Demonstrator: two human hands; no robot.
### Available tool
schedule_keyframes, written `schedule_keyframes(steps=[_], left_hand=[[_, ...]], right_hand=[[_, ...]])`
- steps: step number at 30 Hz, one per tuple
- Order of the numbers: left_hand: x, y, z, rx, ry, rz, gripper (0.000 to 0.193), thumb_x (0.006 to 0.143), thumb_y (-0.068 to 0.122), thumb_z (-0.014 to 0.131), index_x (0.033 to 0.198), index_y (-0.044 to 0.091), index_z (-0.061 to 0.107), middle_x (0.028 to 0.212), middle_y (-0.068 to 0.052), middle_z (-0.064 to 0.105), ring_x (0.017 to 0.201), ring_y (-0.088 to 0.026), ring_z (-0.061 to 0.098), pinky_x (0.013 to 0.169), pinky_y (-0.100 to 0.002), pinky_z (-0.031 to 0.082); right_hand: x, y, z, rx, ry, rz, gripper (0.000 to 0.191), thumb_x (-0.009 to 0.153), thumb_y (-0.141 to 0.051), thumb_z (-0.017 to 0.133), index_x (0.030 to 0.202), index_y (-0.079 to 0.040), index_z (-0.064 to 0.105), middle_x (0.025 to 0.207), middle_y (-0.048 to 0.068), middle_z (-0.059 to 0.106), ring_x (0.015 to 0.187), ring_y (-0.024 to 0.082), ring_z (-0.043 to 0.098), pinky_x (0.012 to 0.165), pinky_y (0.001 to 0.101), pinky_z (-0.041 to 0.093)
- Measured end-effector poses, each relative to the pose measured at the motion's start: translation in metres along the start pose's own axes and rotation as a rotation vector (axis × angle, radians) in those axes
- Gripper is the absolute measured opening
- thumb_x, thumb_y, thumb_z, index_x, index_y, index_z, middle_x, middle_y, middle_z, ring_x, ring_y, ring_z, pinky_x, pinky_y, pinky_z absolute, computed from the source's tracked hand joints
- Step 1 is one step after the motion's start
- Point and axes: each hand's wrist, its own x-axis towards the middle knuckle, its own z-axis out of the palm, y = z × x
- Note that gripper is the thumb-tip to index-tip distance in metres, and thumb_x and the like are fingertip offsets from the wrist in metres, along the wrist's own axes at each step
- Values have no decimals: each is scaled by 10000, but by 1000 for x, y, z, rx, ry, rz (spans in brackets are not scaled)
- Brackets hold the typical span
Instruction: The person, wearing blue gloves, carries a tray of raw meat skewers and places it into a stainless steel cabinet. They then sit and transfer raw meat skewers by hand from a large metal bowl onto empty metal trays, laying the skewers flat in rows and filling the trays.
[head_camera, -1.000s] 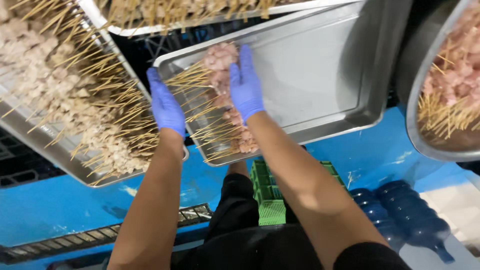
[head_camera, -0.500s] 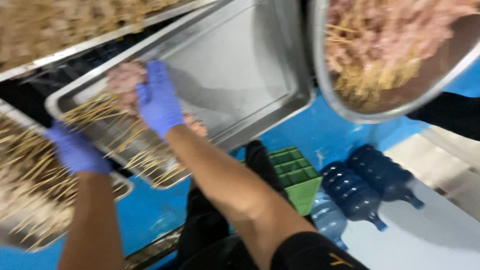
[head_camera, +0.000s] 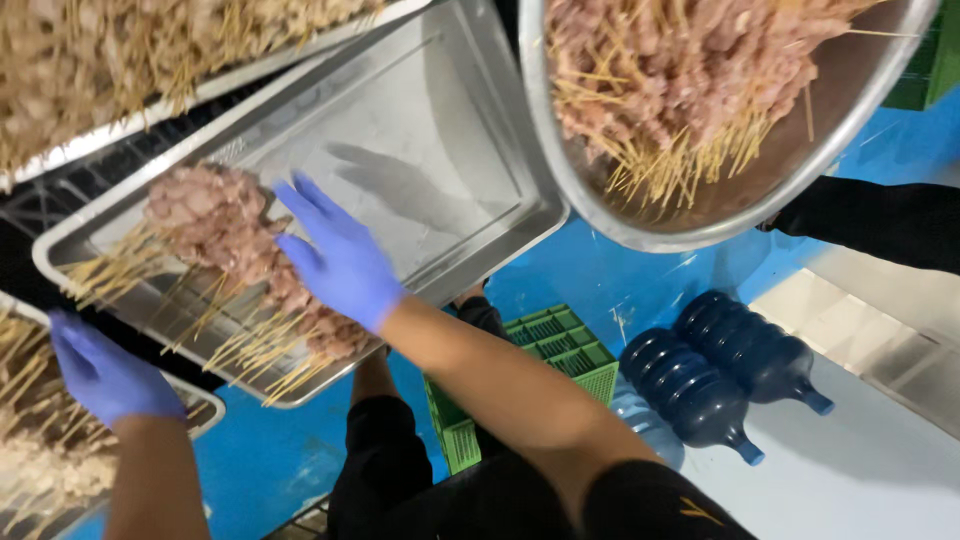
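While the blue floor (head_camera: 560, 280) fills the lower view, the biggest thing above it is the steel tray (head_camera: 440, 150), whose right half lies bare and whose raised rim runs unbroken round the near corner. A round steel bowl (head_camera: 800, 170) of skewers overlaps that tray's far right edge. Two dark blue water jugs (head_camera: 720, 375) lie side by side near a green crate (head_camera: 560, 345). A pile of meat skewers (head_camera: 225, 250) sits in the tray's left end, stick tips poking over the near rim. The right hand (head_camera: 340, 260), gloved blue, rests on this pile with fingers spread flat. The left hand (head_camera: 100, 375), also gloved, hovers over a neighbouring tray (head_camera: 195, 405) of skewers, fingers loosely together, pinching nothing.
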Motion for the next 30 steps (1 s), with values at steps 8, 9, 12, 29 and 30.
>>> schedule_keyframes(steps=[8, 9, 12, 29, 30], left_hand=[[-151, 7, 53, -18, -97, -130, 464, 1131, 172, 541, 1518, -64, 444, 1545, -170, 529, 1410, -223, 517, 1191, -327, 386], [-169, 10, 67, -27, -121, -187, 457, 1117, 181, 542, 1503, -50, 463, 1517, -148, 549, 1382, -219, 530, 1172, -325, 400], [-213, 21, 114, -84, -229, -345, 462, 1048, 183, 580, 1472, 4, 537, 1430, -98, 608, 1280, -189, 548, 1092, -306, 415], [-282, 32, 187, -97, -441, -590, 388, 1020, 176, 609, 1383, 38, 602, 1295, -59, 673, 1095, -146, 622, 944, -282, 497], [-282, 31, 183, -85, -443, -602, 388, 1024, 181, 604, 1385, 40, 602, 1290, -58, 674, 1092, -146, 627, 940, -279, 500]], right_hand=[[-48, 83, -308, -566, 402, 251, 525, 929, -302, 791, 1324, -13, 601, 1286, 202, 657, 1228, 378, 593, 1071, 471, 466], [-45, 109, -337, -705, 474, 345, 695, 872, -353, 851, 1369, 26, 546, 1327, 243, 615, 1259, 421, 536, 1078, 500, 432], [-30, 181, -396, -711, 430, 813, 1106, 685, -537, 947, 1426, 63, 385, 1458, 307, 453, 1329, 439, 424, 1071, 489, 381], [-29, 314, -443, -300, 65, 1113, 333, 891, -287, 607, 1036, 7, 667, 886, 233, 721, 731, 311, 735, 683, 411, 602], [-32, 314, -451, -240, 18, 1062, 313, 909, -274, 631, 993, 26, 667, 844, 221, 710, 692, 282, 697, 652, 389, 569]])
